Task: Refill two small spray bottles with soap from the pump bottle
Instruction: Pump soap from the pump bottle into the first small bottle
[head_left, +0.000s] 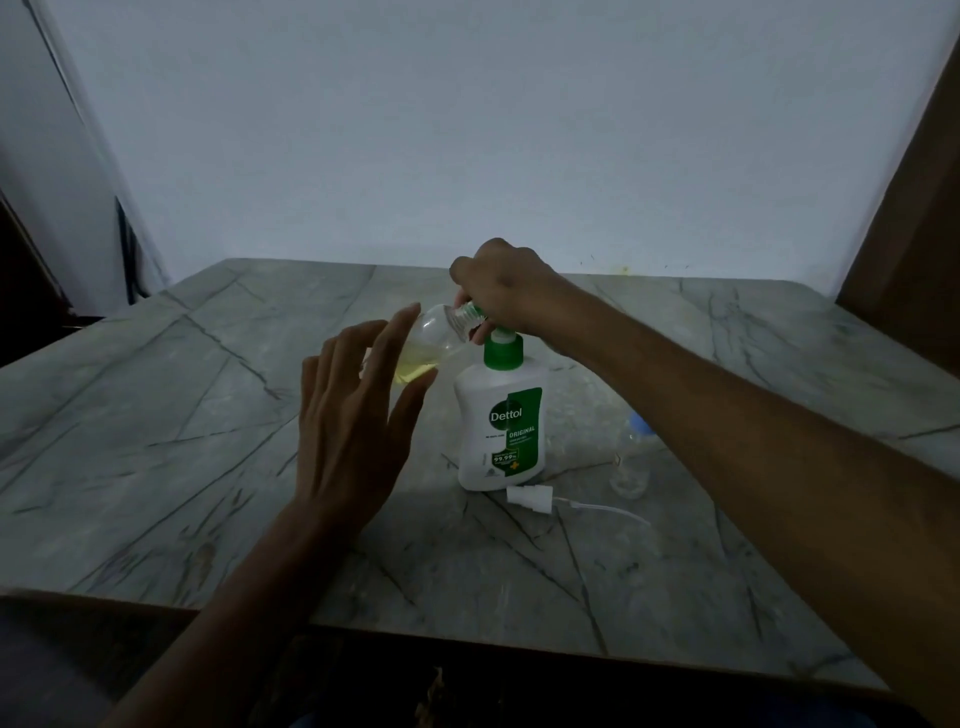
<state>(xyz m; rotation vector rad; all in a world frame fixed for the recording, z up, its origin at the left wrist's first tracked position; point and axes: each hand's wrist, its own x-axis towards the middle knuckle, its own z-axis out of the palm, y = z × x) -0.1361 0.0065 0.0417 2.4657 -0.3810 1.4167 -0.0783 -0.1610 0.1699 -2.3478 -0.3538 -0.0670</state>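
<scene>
Above the pump bottle (498, 431), right hand (501, 286) grips the tilted spray bottle (431, 348); left hand (358, 415) spreads open.

The counter (156, 415) is a grey-green marbled slab crossed by dark veins, its near edge running across the lower part of the view and its far edge meeting a pale wall. On it stands a white pump bottle (498, 436) with a green collar, upright. Just in front of its base lies a white spray head (524, 494), on its side, its thin tube trailing to the right. To the right stands a small clear bottle (631, 462), partly hidden by a forearm.
</scene>
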